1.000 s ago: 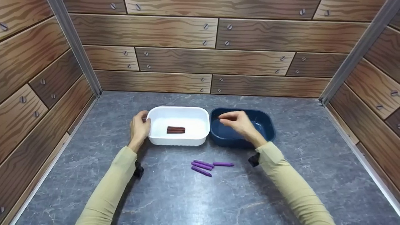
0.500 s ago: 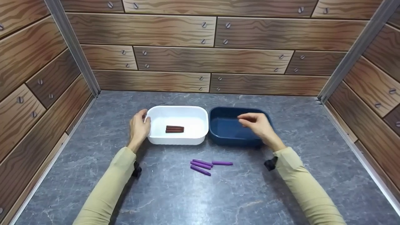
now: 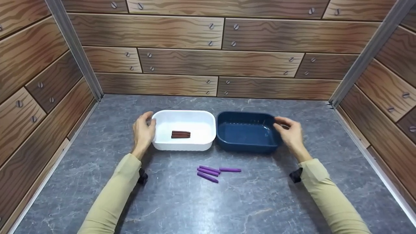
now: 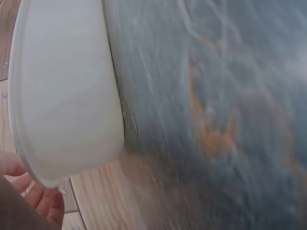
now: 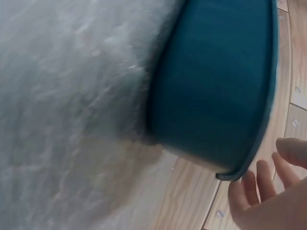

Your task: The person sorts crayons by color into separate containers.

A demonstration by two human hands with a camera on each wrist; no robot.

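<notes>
My left hand [image 3: 144, 130] holds the left end of a white plastic tub [image 3: 183, 147], thumb at the rim and fingers outside it, as the left wrist view also shows. Inside that tub lie a few brown crayons [image 3: 181, 134], side by side. At the right end of a dark blue tub [image 3: 248, 148] is my right hand [image 3: 292, 135], its fingertips right at the rim. The right wrist view shows its fingers [image 5: 265, 179] slightly bent and spread, with the thumb apart from them. Several purple crayons [image 3: 208, 170] lie loose on the tabletop in front of the tubs.
The two tubs stand side by side on a grey marbled tabletop [image 3: 169, 201]. Wood-patterned walls [image 3: 182, 61] with metal corner posts close off the back and both sides. No crayon shows inside the blue tub.
My right hand has moved right, from above the blue tub's interior to its right rim. My left hand stays at the white tub, and the crayons lie as before.
</notes>
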